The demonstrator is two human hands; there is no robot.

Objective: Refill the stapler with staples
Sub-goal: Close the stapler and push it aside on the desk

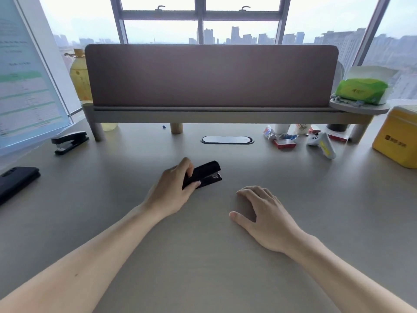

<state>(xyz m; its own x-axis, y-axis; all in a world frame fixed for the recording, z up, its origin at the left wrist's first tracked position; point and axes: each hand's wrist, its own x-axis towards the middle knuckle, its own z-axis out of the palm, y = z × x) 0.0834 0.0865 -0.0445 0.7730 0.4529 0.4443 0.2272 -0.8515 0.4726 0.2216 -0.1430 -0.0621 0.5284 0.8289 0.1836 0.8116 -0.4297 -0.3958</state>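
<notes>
A small black stapler (206, 173) lies on the grey desk (203, 256) at the middle, its metal front end pointing right. My left hand (172, 190) grips its rear half, thumb on the near side and fingers over the top. My right hand (261, 213) rests palm down on the desk to the right of the stapler, fingers spread and holding nothing. A second, larger black stapler (70, 142) stands at the far left. A small red box (284, 143) lies at the back right; I cannot tell what it holds.
A raised shelf with a brown screen (211, 75) spans the back. A yellow tin (396, 137) stands at the right edge, a black phone (17, 182) at the left edge, a document stand (24, 71) at the far left. Small clutter lies under the shelf's right end.
</notes>
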